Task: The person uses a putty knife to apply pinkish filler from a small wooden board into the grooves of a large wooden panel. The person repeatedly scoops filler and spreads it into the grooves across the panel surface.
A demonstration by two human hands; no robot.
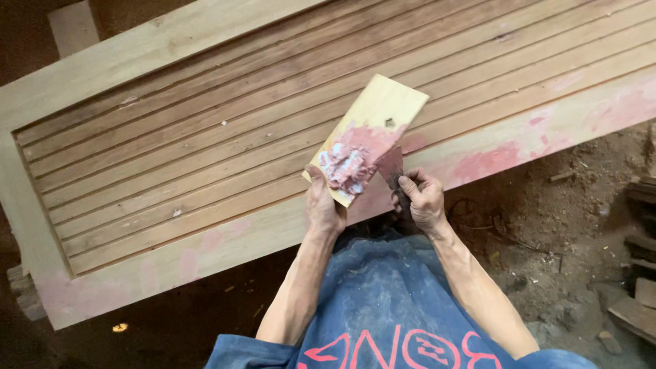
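Big slatted wooden panel (205, 137) is lying across the view, long axis running from lower left to upper right — its near frame rail is carrying pink filler smears (492, 162), heaviest toward the right end

Small plywood board (369, 137) is sitting tilted over the panel's near rail, long axis pointing up and to the right, away from the person; far half is bare wood, near half is carrying a lump of pink-and-white putty (347, 166)

Left hand (322, 208) is gripping the board by its near bottom corner — fingers closed under the board, thumb side up along the edge, so the board is extending up and right from that hand

Right hand (422, 199) is closed around a putty knife (391, 167), pinching its handle end; the blade is pointing up and left, its flat touching the right edge of the putty patch on the board

Key relation: putty is lying just left of the blade and up-left of the right hand, between the two hands; right hand is the nearer one to the putty's working edge, left hand is directly below the lump

Both hands are sitting just beside each other at the panel's near edge, over a dirt floor (567, 225) with wood scraps (639, 294) on the right
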